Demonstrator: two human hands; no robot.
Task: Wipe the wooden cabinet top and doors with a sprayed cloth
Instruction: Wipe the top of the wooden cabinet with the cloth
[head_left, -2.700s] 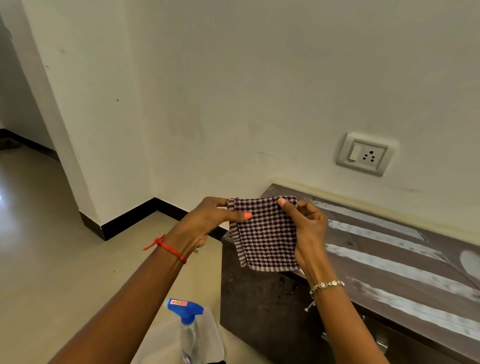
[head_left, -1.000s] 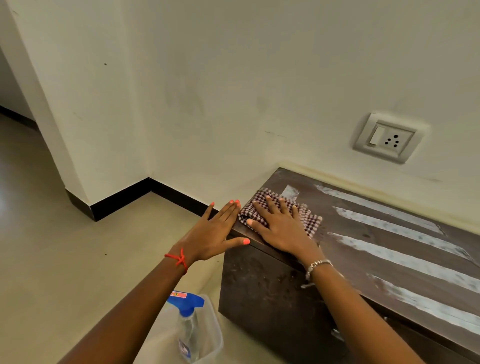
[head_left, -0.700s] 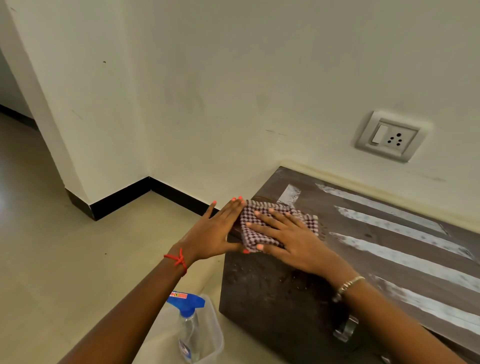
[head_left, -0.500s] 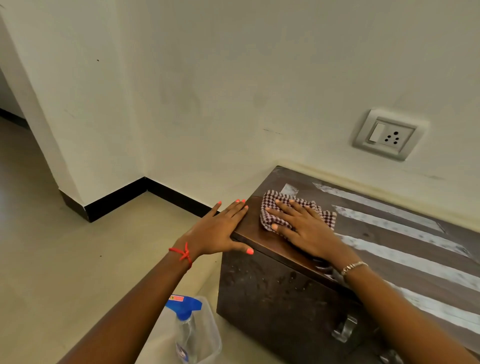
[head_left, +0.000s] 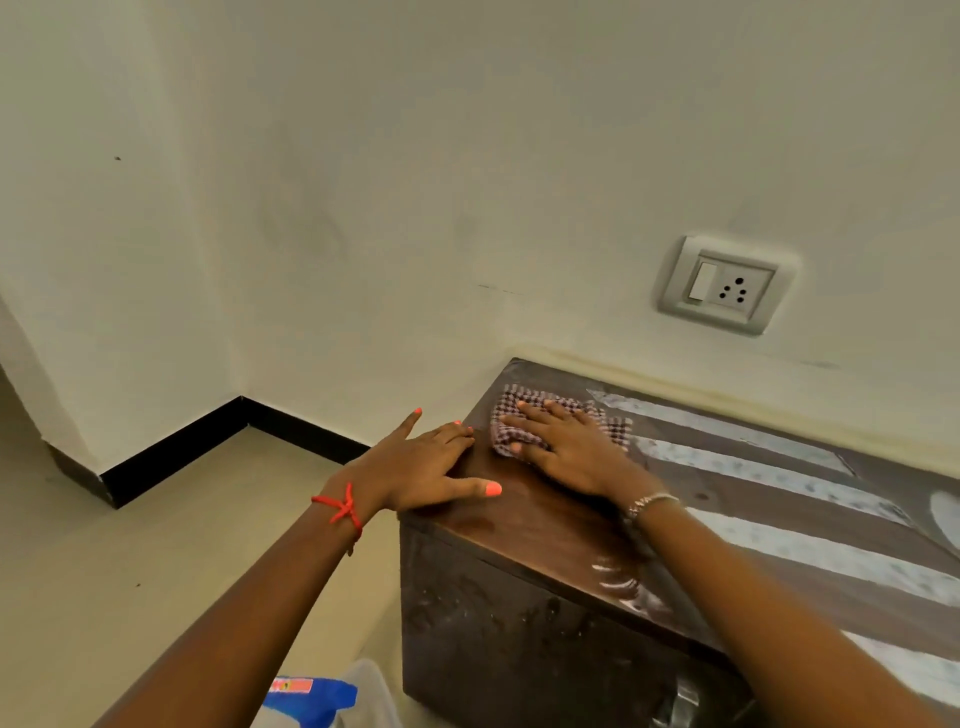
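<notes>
The dark wooden cabinet (head_left: 545, 535) stands against the wall, its top crossed by pale dusty stripes and glossy near the left front corner. A folded brown-and-white checked cloth (head_left: 610, 423) lies flat on the top near the back left corner. My right hand (head_left: 563, 449) presses on the cloth with fingers spread, covering most of it. My left hand (head_left: 423, 470) rests flat on the cabinet's left edge, holding nothing, thumb over the front corner.
A spray bottle with a blue head (head_left: 311, 696) sits in a clear plastic tub (head_left: 374, 691) on the floor at the cabinet's left front. A wall socket with switch (head_left: 724, 286) is above the cabinet. A metal door handle (head_left: 678, 701) shows low on the front.
The cloth went from held up in both hands to flat on the cabinet top. My right hand has since slid it from the front left corner toward the back wall, leaving a glossy patch.
</notes>
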